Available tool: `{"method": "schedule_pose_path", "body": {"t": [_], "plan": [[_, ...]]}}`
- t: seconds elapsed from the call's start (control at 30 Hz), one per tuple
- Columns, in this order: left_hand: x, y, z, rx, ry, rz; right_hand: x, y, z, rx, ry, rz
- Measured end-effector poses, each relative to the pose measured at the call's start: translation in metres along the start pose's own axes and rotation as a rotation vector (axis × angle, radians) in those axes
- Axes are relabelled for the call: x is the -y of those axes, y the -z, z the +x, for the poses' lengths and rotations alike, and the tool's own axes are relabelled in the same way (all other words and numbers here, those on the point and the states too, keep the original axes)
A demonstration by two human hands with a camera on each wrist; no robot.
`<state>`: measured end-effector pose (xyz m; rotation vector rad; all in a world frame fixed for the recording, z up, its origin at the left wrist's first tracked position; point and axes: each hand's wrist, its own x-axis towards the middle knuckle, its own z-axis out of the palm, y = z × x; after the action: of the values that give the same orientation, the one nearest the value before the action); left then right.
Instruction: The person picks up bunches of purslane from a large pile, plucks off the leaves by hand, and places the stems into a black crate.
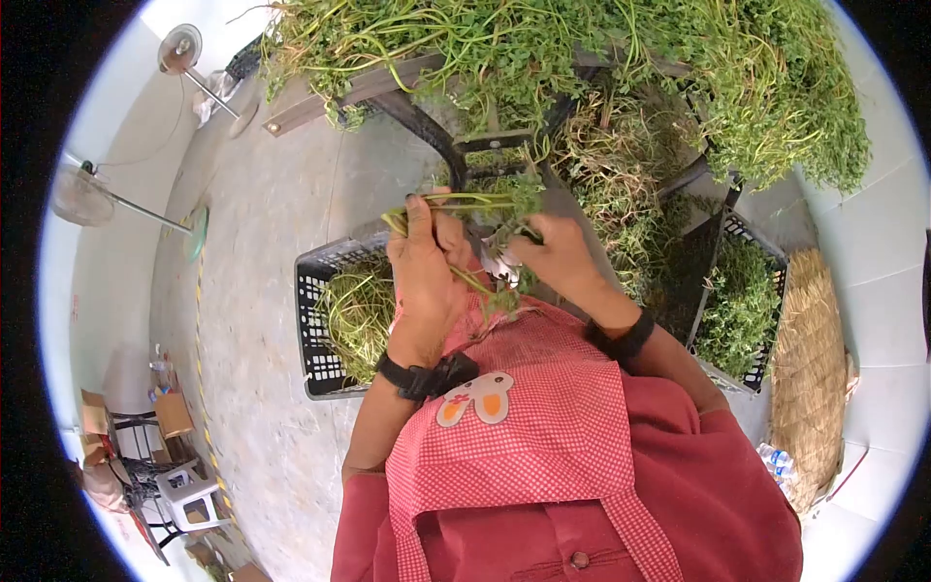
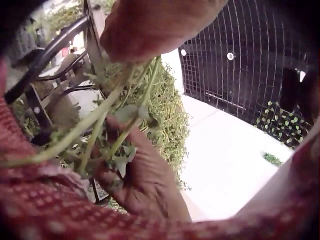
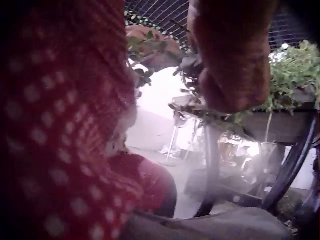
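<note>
Over the lap, my left hand (image 1: 427, 276) grips a few long green stems (image 1: 470, 200), the thumb laid along them. Their leafy ends reach across to my right hand (image 1: 567, 260), whose curled fingers pinch the leafy part (image 1: 524, 199). In the left wrist view, pale green stems (image 2: 82, 125) run below the left fingers (image 2: 155, 35), with the right hand (image 2: 145, 180) behind them. Dark leaves (image 3: 190, 75) hang beside the right hand (image 3: 232, 65) in the right wrist view; its fingertips are partly hidden there. A red checked apron (image 1: 524, 417) lies beneath both hands.
A large heap of leafy greens (image 1: 543, 58) covers the table (image 1: 339, 97) ahead. Black crates stand left (image 1: 312, 339) with stems inside and right (image 1: 779, 281) with greens inside. More plants (image 1: 621, 145) are piled under the table. A straw roll (image 1: 815, 378) lies at right.
</note>
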<state>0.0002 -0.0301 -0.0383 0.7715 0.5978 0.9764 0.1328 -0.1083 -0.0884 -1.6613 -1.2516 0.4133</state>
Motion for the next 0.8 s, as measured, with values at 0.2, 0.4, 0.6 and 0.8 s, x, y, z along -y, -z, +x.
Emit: {"method": "schedule_pose_path", "body": {"t": [0.2, 0.4, 0.6, 0.8], "plan": [[-0.002, 0.003, 0.01, -0.063, -0.013, 0.037, 0.026, 0.012, -0.013, 0.159, -0.773, 0.957], [0.001, 0.006, 0.018, -0.137, 0.002, 0.0, 0.024, 0.017, -0.013, 0.672, -0.448, 0.584], [0.004, 0.002, 0.016, -0.169, -0.026, 0.035, 0.009, -0.003, -0.015, 0.524, -0.19, 0.495], [0.022, 0.004, 0.012, -0.115, -0.071, 0.076, 0.004, -0.005, -0.012, 0.251, -0.463, 0.536]]}}
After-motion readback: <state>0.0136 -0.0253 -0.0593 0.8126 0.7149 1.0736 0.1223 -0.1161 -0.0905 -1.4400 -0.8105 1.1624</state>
